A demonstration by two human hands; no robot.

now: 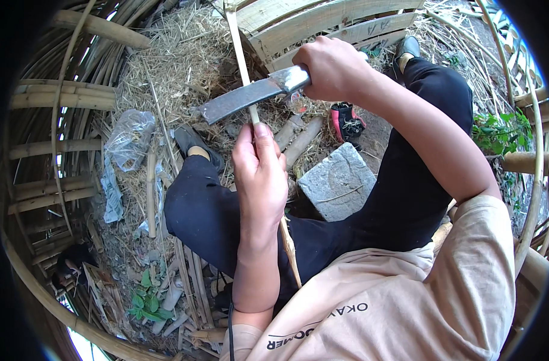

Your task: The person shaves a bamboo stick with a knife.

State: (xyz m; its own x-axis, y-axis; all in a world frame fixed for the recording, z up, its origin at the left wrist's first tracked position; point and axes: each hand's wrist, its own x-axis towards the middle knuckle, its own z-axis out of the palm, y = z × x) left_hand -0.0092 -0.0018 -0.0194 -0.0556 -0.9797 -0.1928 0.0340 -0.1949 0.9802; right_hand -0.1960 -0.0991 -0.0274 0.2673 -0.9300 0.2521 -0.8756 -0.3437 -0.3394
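Note:
My left hand (261, 165) is closed round a long, pale bamboo strip (239, 51), its thumb lying along the strip. The strip runs up and away from me past the wooden slats, and its near end comes out below the hand toward my lap. In my right hand (334, 67) is a broad-bladed machete (241, 101), gripped by its handle. The dark blade lies across the strip just beyond my left thumb, pointing left. Whether its edge cuts into the strip cannot be made out.
A grey stone block (338, 182) sits between my legs, beside short bamboo pieces (302, 139) and a black and pink object (347, 122). Wooden slats (322, 27) stand ahead. On the left are a clear plastic bag (130, 138) and bamboo poles (55, 147). Shavings (160, 60) litter the ground.

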